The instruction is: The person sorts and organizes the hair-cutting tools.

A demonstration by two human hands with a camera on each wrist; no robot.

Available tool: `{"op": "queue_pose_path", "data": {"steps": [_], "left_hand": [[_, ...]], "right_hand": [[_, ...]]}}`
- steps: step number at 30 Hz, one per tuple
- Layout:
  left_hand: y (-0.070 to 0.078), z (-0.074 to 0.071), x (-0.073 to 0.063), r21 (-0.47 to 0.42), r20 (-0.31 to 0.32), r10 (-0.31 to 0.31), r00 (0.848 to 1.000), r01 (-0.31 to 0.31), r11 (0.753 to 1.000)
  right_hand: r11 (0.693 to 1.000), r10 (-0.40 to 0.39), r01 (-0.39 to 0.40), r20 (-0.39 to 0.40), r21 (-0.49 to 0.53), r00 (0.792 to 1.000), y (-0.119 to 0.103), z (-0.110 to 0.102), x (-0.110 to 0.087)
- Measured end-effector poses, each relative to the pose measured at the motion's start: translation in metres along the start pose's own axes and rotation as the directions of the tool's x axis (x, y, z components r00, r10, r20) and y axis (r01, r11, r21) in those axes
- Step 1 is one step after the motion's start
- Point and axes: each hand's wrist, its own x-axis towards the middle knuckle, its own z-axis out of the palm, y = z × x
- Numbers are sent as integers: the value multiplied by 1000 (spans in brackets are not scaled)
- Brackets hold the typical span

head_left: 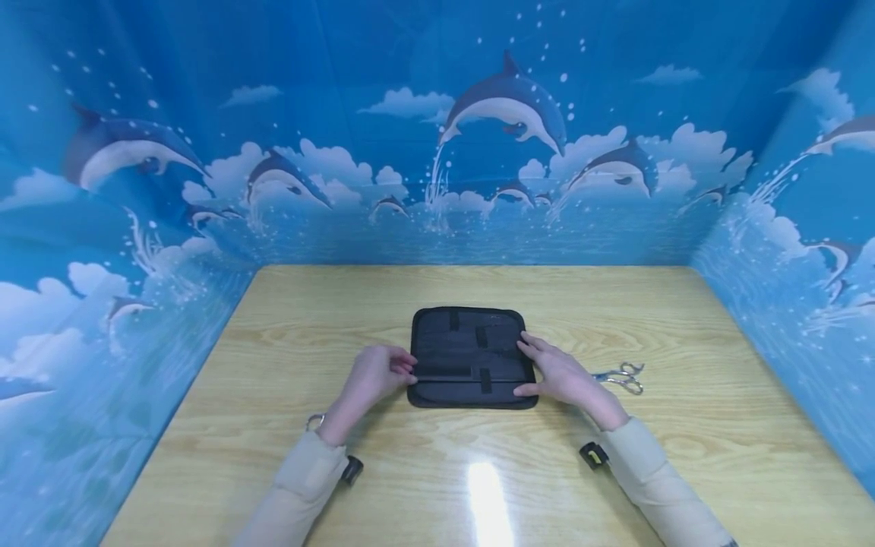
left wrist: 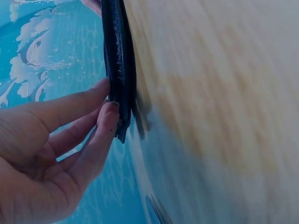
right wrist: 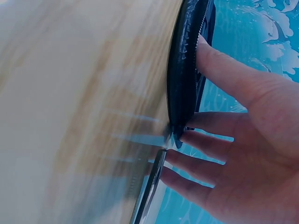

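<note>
A black zip case lies opened out flat on the wooden table, showing inner pockets and short elastic loops. At its left edge is my left hand, fingers bent, thumb and fingertips pinching the zipped border. My right hand spreads over the opposite edge. Its thumb rests on the near panel, and the other fingers extend along the side, fairly straight. In the right wrist view the thumb lies against the zip. Silver scissors lie beside the right hand, blades partly hidden behind it.
A silver ring-shaped handle shows by the left wrist, the rest hidden under the arm. Blue dolphin-print curtains close in the table at the back and both sides. A bright light reflection falls on the near tabletop.
</note>
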Motion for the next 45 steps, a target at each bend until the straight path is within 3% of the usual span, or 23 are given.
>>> {"op": "queue_pose_path", "data": {"steps": [3, 17, 24, 30, 39, 45], "left_hand": [[0, 1, 1, 4, 15, -7, 1000, 7, 1000], [1, 1, 5, 180, 16, 108, 994, -109, 978], [4, 0, 7, 261, 48, 106, 993, -115, 959], [7, -2, 6, 269, 91, 75, 993, -97, 958], [8, 0, 7, 309, 76, 114, 991, -132, 942], [13, 1, 9, 364, 84, 103, 991, -127, 923]], "right_hand": [[1000, -3, 3, 7, 6, 1000, 0, -1, 0], [1000, -23, 23, 16, -6, 1000, 0, -2, -2], [999, -27, 27, 5, -24, 1000, -1, -2, -2], [999, -28, 28, 8, -29, 1000, -2, -2, -2], [1000, -9, 10, 20, -27, 1000, -3, -2, -1], [999, -16, 16, 14, -30, 1000, -3, -1, -1]]}}
